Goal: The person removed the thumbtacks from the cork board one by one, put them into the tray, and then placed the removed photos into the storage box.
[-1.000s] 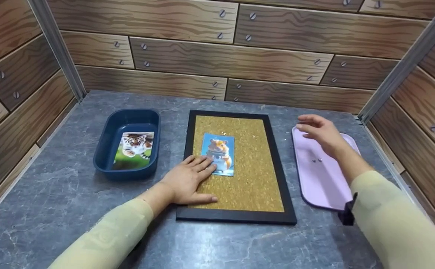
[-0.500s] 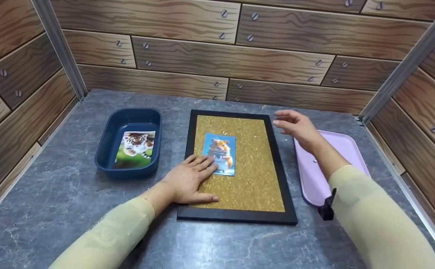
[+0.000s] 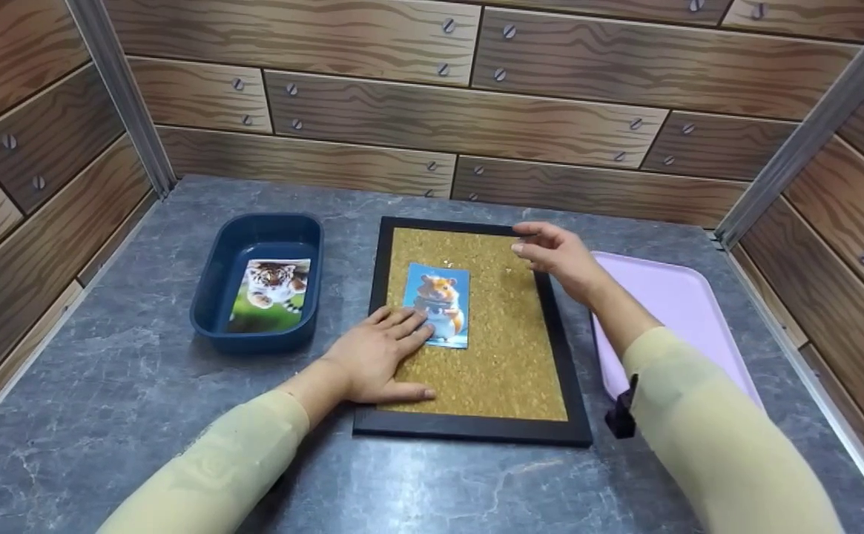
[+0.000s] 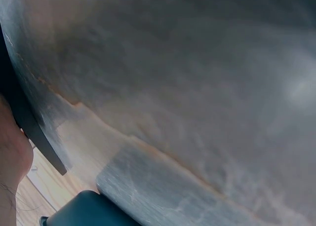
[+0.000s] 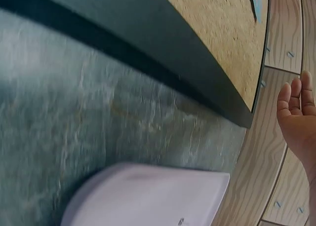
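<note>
A cork board (image 3: 506,356) with a black frame lies on the table, bearing a blue picture card (image 3: 443,297) of a hamster. My left hand (image 3: 380,356) lies flat with fingers spread, fingertips over the card's lower left part and thumb on the cork. Above the board's far right corner is my right hand (image 3: 559,259), its fingers loosely bent, thumb and forefinger apart, and nothing visible between them. Tiny shiny bits (image 3: 448,264) show at the card's top edge, with another small glint (image 3: 508,271) on the cork near the right fingertips.
At left stands a dark blue bin (image 3: 205,311) with a tiger picture card (image 3: 272,293) inside. A lilac tray (image 3: 669,297) lies at right, partly behind the right arm; a small metal piece (image 5: 181,221) on it shows in the right wrist view. Wood-patterned walls (image 3: 372,111) enclose the table.
My right hand has moved left from above the lilac tray to the cork board's far right corner. The left hand and the hamster card have stayed in place.
</note>
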Demonstrator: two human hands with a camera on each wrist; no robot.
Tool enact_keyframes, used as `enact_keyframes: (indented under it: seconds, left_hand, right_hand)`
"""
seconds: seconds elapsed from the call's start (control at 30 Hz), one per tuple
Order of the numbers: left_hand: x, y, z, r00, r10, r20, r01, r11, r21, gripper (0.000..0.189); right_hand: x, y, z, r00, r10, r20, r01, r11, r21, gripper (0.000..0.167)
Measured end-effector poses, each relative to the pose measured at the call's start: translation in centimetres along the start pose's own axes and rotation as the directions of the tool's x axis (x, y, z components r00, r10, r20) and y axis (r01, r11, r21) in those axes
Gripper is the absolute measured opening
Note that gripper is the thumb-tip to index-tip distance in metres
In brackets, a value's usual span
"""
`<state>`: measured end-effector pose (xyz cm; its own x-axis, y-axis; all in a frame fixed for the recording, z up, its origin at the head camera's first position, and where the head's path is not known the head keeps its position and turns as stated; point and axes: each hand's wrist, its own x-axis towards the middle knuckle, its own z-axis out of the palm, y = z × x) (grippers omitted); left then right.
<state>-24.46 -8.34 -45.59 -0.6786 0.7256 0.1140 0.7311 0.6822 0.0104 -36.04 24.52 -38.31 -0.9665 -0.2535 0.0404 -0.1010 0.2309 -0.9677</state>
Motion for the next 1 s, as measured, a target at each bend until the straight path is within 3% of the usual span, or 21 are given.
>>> enact_keyframes:
  seconds: [0.57, 1.0]
  left_hand:
    - [0.1, 0.0, 0.0, 0.999, -0.016, 0.028, 0.016, 1.0, 0.001, 0.103]
    - [0.2, -0.1, 0.0, 1.0, -0.014, 0.02, 0.014, 1.0, -0.001, 0.103]
  right_hand:
    - [0.4, 1.1, 3.7, 0.985, 0.096, 0.143, -0.094, 0.995, -0.021, 0.056]
    - [1.0, 2.6, 4.9, 0.991, 0.078, 0.111, -0.07, 0.995, -0.078, 0.058]
